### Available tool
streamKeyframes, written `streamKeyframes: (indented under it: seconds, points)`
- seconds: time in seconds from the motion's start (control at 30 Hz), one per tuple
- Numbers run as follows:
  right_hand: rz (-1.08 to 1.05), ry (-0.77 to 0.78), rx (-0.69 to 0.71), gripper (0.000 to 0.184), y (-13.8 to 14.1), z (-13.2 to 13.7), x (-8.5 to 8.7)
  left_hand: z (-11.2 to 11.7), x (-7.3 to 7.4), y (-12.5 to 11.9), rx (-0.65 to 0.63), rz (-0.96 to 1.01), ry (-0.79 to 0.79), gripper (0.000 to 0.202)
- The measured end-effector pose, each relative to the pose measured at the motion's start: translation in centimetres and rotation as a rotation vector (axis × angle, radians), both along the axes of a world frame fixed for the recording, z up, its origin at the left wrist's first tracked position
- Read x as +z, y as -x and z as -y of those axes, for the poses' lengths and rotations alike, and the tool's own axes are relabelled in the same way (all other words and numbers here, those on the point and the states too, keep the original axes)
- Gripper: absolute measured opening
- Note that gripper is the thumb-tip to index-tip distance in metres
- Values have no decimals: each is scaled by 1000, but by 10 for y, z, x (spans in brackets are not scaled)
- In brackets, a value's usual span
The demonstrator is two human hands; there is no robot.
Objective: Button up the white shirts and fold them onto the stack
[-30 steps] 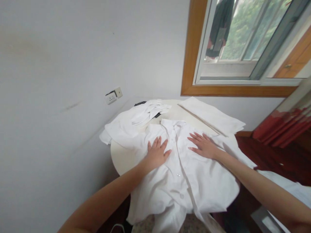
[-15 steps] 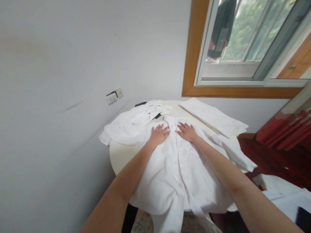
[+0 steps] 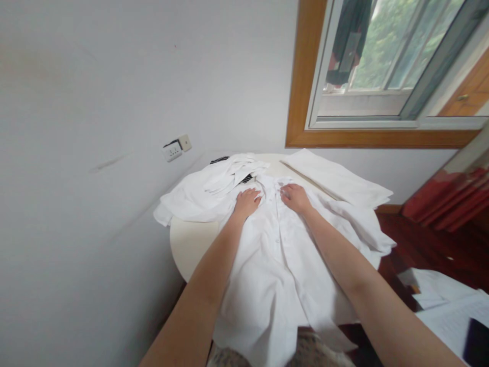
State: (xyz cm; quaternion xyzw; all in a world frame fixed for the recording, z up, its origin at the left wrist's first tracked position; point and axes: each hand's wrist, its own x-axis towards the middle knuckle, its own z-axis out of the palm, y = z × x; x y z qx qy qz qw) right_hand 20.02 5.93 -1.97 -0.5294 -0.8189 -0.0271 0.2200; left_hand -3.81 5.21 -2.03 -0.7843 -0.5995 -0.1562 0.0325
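Observation:
A white button-up shirt lies front side up on a round cream table, its collar away from me and its hem hanging over the near edge. Just below the collar, my left hand rests on the left front with fingers bent into the cloth. My right hand is on the other side of the button placket, its fingers curled onto the fabric. The fingertips of both hands are partly hidden. One sleeve spreads out to the right.
Another crumpled white garment with a black striped piece lies at the table's left. A folded white cloth lies at back right. Walls and a wooden window frame bound the table; papers are at lower right.
My fingers have gone from spread flat to bent and drawn together on the shirt. The right sleeve has shifted slightly inward, and the hem hangs differently. The view has tilted a little.

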Motion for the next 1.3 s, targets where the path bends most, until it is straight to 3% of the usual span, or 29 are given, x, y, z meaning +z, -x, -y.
streamKeyframes:
  seconds: [0.17, 0.33, 0.5, 0.57, 0.7, 0.8, 0.93, 1.17, 1.3]
  points:
    - [-15, 42, 163, 37, -5, 17, -6, 16, -1, -2, -3, -30, 11, 42]
    - [-49, 101, 95, 41, -1, 46, -10, 46, -1, -9, 42, -49, 84, 49]
    - [35, 180, 19, 38, 11, 66, 9, 55, 16, -10, -5, -84, 263, 48]
    - [110, 182, -42, 34, 20, 62, 21, 53, 22, -13, -1, -90, 251, 43]
    - [131, 169, -196, 34, 41, 39, 33, 48, 19, -19, 55, -59, 26, 35]
    - [59, 180, -255, 38, 53, 23, 25, 43, 10, -15, -5, -28, -46, 34]
    - [-59, 182, -253, 39, 55, 8, 10, 35, 3, -3, -68, -4, -16, 37]
    - [-272, 308, -158, 32, 46, -5, 5, 30, 1, -1, -74, 10, 21, 39]
    - [-443, 281, -217, 25, 49, -8, 0, 33, 4, 2, -81, 5, 27, 42]
